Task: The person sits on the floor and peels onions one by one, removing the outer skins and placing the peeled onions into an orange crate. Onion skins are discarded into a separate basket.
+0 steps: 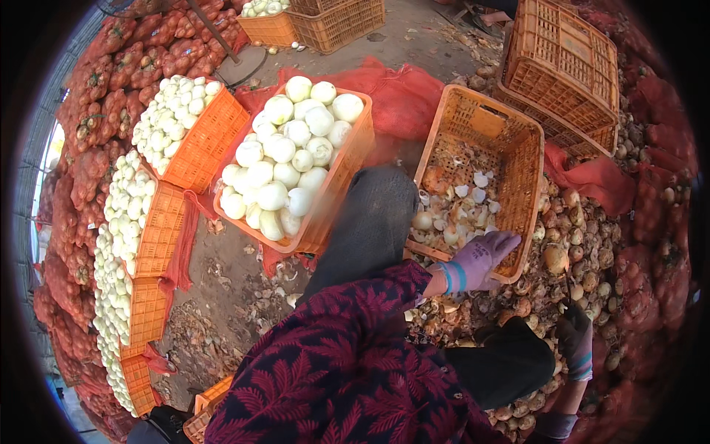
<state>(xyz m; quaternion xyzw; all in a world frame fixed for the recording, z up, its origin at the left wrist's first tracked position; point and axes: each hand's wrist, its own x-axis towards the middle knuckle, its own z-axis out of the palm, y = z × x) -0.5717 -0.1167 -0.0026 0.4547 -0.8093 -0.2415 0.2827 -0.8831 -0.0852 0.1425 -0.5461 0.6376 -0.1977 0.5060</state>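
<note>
My left hand [478, 260], in a purple glove with a blue-striped cuff, grips the near end of an orange plastic crate [437, 125]. Loose peels, pale onion scraps and a few onions [422, 220] lie on this crate's floor. Lower right, my right hand [574, 339] wears a darkly soiled glove and is closed around a thin dark tool [567, 284], perhaps a knife; its shape is hard to make out. Unpeeled onions [554, 259] are heaped beside both hands. Left of my knee stands an orange crate [338, 191] piled high with peeled white onions [285, 150].
More crates of peeled onions [180, 119] line the left side. Red mesh sacks of onions [91, 183] are stacked behind them. Upturned crates [563, 66] stand at the upper right, and other crates [338, 25] at the top. Red netting [383, 91] and peels [205, 327] cover parts of the floor.
</note>
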